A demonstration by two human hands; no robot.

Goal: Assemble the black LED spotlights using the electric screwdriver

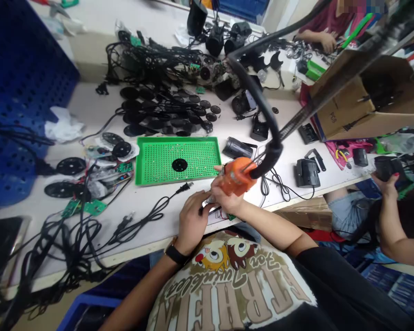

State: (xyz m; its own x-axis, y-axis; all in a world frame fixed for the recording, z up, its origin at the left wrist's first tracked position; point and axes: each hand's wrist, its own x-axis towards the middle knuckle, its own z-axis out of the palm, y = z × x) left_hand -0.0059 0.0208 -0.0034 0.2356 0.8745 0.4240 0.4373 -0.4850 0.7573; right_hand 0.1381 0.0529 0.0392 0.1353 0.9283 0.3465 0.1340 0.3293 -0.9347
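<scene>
My right hand (227, 193) is wrapped around an orange handheld tool (238, 175), whose thick black cable (265, 96) curves up and away. My left hand (192, 221), with a black watch on its wrist, holds a small pale wired part (207, 201) just below the tool. My fingers hide most of that part, so I cannot tell exactly what it is. Thin red wires and a bit of green circuit board (231, 217) show beneath my right hand, near the white table's front edge (152, 243).
A green perforated tray (152, 174) lies ahead of my hands, and black cables (72, 234) sprawl to the left. Black discs, circuit boards and housings cover the white table (89, 103). A cardboard box (352, 101) stands at right, beside a co-worker's hand (382, 181) holding a black device.
</scene>
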